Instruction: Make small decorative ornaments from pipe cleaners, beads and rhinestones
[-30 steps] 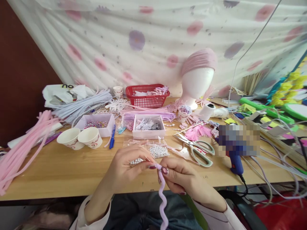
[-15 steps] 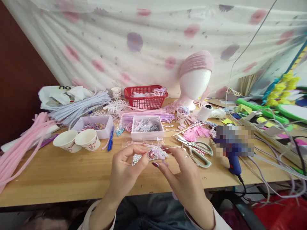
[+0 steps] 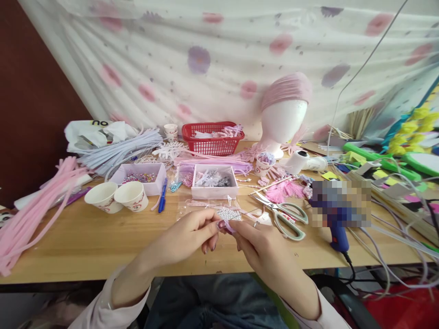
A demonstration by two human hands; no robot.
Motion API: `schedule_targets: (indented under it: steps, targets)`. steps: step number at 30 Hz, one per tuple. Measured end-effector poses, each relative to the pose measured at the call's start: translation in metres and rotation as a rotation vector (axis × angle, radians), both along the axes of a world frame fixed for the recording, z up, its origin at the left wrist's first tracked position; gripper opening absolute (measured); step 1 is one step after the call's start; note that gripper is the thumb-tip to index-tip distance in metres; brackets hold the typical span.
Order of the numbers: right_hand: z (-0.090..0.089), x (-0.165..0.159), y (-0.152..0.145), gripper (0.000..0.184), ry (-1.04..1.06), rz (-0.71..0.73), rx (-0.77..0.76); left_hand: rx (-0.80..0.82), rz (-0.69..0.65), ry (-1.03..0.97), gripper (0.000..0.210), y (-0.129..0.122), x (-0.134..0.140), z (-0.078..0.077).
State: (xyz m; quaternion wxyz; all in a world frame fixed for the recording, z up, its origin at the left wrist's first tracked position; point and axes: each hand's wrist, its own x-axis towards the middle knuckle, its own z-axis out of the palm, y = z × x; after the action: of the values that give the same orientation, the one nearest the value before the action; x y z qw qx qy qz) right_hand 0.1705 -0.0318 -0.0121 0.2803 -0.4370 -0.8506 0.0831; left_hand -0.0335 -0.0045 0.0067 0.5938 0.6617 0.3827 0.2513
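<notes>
Near the front of the wooden table, my left hand (image 3: 194, 230) pinches a small lilac piece (image 3: 229, 225) between thumb and fingers. Close against it, my right hand (image 3: 262, 242), with a ring on one finger, grips the same piece from the right. The fingers cover most of it, so its exact kind is unclear. A thin strand runs up and right from the fingertips. Just behind the fingers lie white pearl beads (image 3: 229, 214) by a clear plastic bag (image 3: 192, 208). Scissors (image 3: 286, 217) with pale green handles rest to the right of my right hand.
Two paper cups (image 3: 132, 196), a blue pen (image 3: 162, 196) and a white box (image 3: 215, 192) of small parts stand behind my hands. A red basket (image 3: 212, 146) and a foam head (image 3: 284, 119) are at the back. A blue glue gun (image 3: 338, 233) with cables lies right.
My hands have drawn together, with the fingers closing over the lilac piece. Pearl beads that showed among the fingers now show behind them. The view has shifted slightly left.
</notes>
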Motion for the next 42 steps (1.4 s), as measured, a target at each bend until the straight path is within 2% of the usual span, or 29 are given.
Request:
schedule_targets:
  steps: [3, 6, 9, 11, 14, 18, 20, 22, 26, 29, 32, 36, 42]
  targets:
    - [0.003, 0.0, -0.001, 0.026, -0.027, 0.016, -0.042, 0.097, -0.01, 0.1, 0.02, 0.002, 0.002, 0.003]
    - [0.004, 0.002, -0.004, 0.02, -0.001, 0.0, -0.033, 0.292, 0.105, 0.21, 0.022, 0.003, 0.003, 0.001]
    - [0.007, 0.005, -0.004, 0.022, -0.055, -0.013, 0.054, 0.481, 0.188, 0.289, 0.027, 0.001, 0.005, -0.005]
    - [0.013, 0.009, 0.0, 0.024, -0.083, 0.002, 0.076, 0.582, 0.175, 0.345, 0.027, -0.001, 0.006, -0.008]
    - [0.029, 0.017, 0.009, 0.022, -0.065, 0.046, 0.018, 0.689, 0.137, 0.376, 0.025, -0.005, 0.005, -0.004]
    - [0.053, 0.028, 0.026, 0.022, 0.013, 0.219, -0.123, 0.72, 0.002, 0.343, 0.027, -0.009, -0.001, 0.009]
    - [0.059, 0.031, 0.034, 0.021, 0.088, 0.315, -0.245, 0.691, -0.119, 0.3, 0.029, -0.008, -0.005, 0.014]
    - [0.058, 0.033, 0.042, 0.022, 0.199, 0.374, -0.366, 0.652, -0.179, 0.211, 0.029, -0.006, -0.007, 0.016]
    - [0.036, 0.03, 0.054, 0.032, 0.423, 0.387, -0.476, 0.617, -0.029, -0.051, 0.026, -0.001, -0.005, 0.011]
    - [0.016, 0.02, 0.054, 0.034, 0.488, 0.396, -0.431, 0.563, 0.102, -0.177, 0.025, 0.001, 0.003, 0.008]
    - [0.006, 0.009, 0.046, 0.031, 0.463, 0.328, -0.336, 0.45, 0.157, -0.235, 0.025, 0.003, 0.01, 0.007]
    - [0.011, 0.001, 0.039, 0.028, 0.358, 0.259, -0.273, 0.183, 0.11, -0.339, 0.022, 0.003, 0.013, 0.0]
    - [0.013, 0.005, 0.049, 0.019, 0.367, 0.262, -0.07, -0.43, -0.05, -0.561, 0.02, 0.005, 0.019, -0.013]
